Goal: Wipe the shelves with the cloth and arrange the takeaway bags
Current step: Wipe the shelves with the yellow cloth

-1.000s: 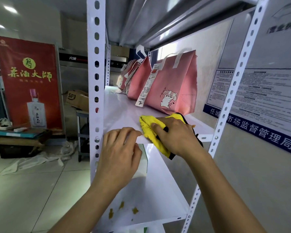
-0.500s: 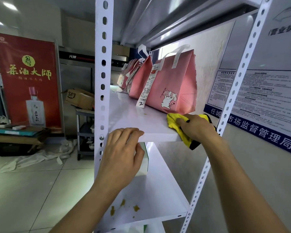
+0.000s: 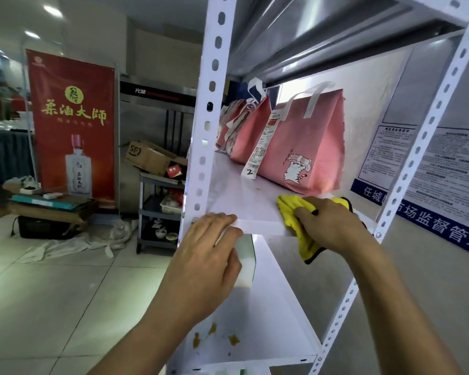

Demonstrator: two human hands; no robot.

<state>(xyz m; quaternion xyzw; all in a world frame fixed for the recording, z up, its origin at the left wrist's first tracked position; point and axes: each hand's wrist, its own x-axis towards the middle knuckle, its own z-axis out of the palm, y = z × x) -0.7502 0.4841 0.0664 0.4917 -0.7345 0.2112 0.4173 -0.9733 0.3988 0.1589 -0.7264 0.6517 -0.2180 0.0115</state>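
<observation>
My right hand presses a yellow cloth onto the front right part of the white middle shelf, fingers bent over the cloth; part of the cloth hangs below the shelf's edge. My left hand rests with its fingertips on the shelf's front lip, near the left upright. A pink takeaway bag with a cat drawing and a long receipt stands just behind the cloth. More pink bags stand in a row further back on the same shelf.
The lower shelf carries yellow-brown stains near its front and a white box behind my left hand. White perforated uprights frame the rack. A wall with notices lies right; a red banner, boxes and a cart stand left.
My right hand slid the cloth rightward along the shelf front to the right corner, then came back slightly left. My left hand kept its place on the shelf lip.
</observation>
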